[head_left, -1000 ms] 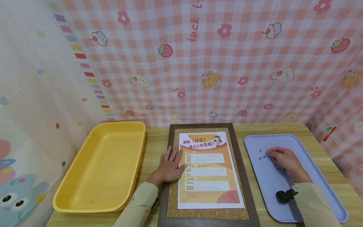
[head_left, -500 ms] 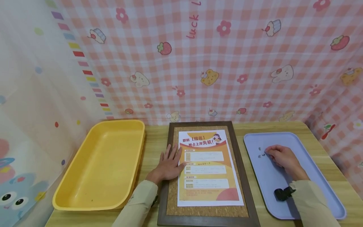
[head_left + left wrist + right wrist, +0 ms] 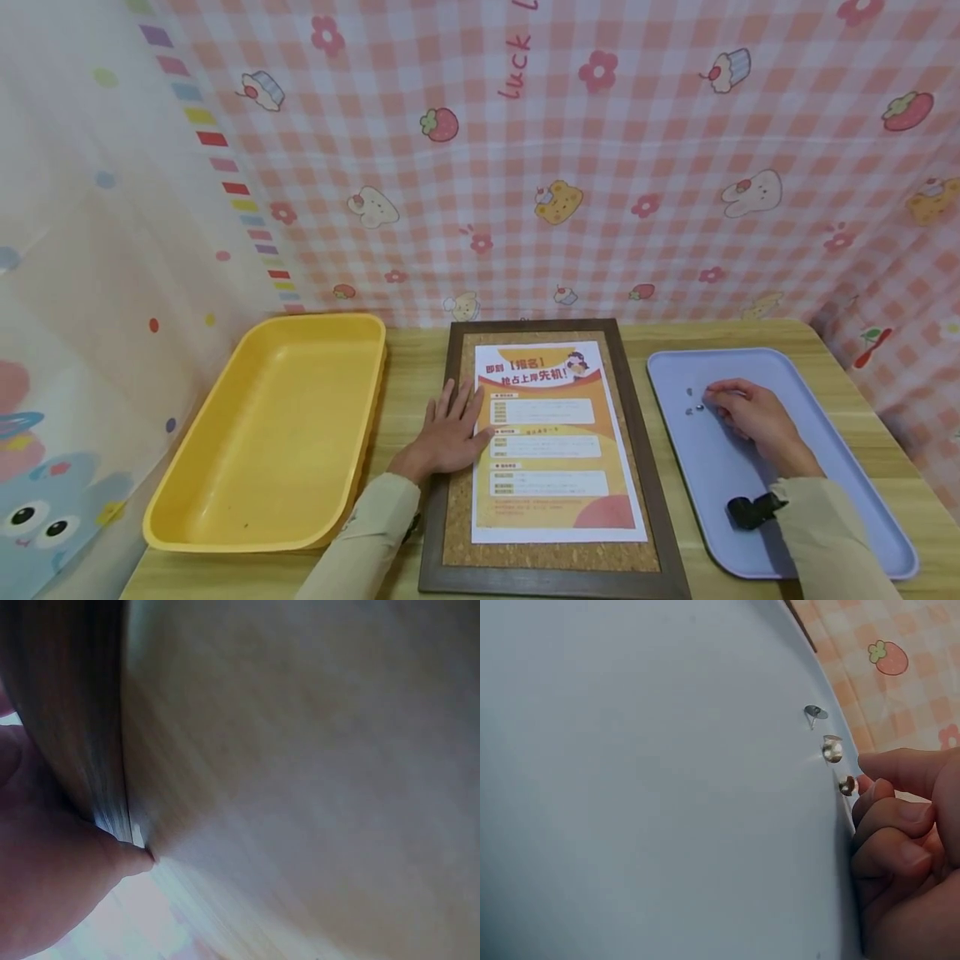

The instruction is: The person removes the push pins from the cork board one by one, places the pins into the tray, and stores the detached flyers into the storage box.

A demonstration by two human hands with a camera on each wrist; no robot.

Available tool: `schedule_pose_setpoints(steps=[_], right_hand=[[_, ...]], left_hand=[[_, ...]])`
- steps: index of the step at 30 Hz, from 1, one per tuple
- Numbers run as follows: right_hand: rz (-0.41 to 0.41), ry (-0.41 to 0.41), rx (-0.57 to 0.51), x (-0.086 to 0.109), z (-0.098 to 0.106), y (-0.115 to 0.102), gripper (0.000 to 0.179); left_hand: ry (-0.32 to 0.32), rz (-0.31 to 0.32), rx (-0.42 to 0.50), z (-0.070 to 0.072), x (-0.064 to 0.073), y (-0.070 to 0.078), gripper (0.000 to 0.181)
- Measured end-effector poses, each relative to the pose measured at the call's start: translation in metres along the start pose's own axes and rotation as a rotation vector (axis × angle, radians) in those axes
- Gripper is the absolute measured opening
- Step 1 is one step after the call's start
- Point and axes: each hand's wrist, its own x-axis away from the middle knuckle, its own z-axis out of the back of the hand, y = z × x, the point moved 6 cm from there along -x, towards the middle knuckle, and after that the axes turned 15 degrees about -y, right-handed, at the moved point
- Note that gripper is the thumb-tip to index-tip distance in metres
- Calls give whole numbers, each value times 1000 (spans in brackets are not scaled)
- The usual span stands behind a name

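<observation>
My left hand (image 3: 450,440) lies flat with spread fingers over the left side of a printed sheet (image 3: 558,517) on a framed cork board (image 3: 551,565). The left wrist view shows part of that hand by the dark wooden frame (image 3: 82,697). My right hand (image 3: 757,421) is over the lilac tray (image 3: 697,483), with thumb and index finger at a shiny metal thumbtack (image 3: 847,785); the other fingers are curled. Several more thumbtacks (image 3: 815,712) lie close beside the fingertips, one with its pin showing. The inner side of the pinch is partly hidden.
A deep yellow tray (image 3: 270,467) stands on the wood-grain table (image 3: 408,358) to the left. A black wrist camera (image 3: 753,510) projects over the lilac tray. Behind the table hangs a pink checked cloth (image 3: 480,167).
The left hand keeps its place on the sheet. Fingers of the right hand stay beside the thumbtacks with barely any movement; the head view has shifted slightly.
</observation>
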Motion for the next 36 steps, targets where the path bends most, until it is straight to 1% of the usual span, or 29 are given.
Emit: schedule_pose_setpoints(steps=[2, 7, 11, 14, 19, 22, 27, 30, 36], right_hand=[[7, -4, -8, 1, 0, -1, 40], [30, -11, -24, 3, -2, -9, 43], [88, -5, 5, 5, -7, -28, 45], [133, -27, 10, 2, -16, -46, 44], [175, -109, -36, -7, -35, -69, 43], [198, -151, -32, -15, -47, -81, 41], [259, -196, -19, -29, -66, -98, 35], [260, -213, -29, -38, -75, -104, 34], [222, -216, -37, -53, -83, -107, 33]], left_hand=[[-3, 7, -5, -2, -1, -1, 69], [-15, 14, -7, -1, -2, -1, 69], [-20, 16, -9, 2, 1, 2, 68], [-17, 25, -15, 3, 3, 3, 68], [-13, 27, -22, 2, 2, 2, 68], [-12, 23, -20, 3, 2, 2, 68], [-15, 31, -17, 4, 0, 0, 69], [-15, 25, -10, 3, 0, 0, 69], [-24, 13, -9, 2, 0, 0, 69]])
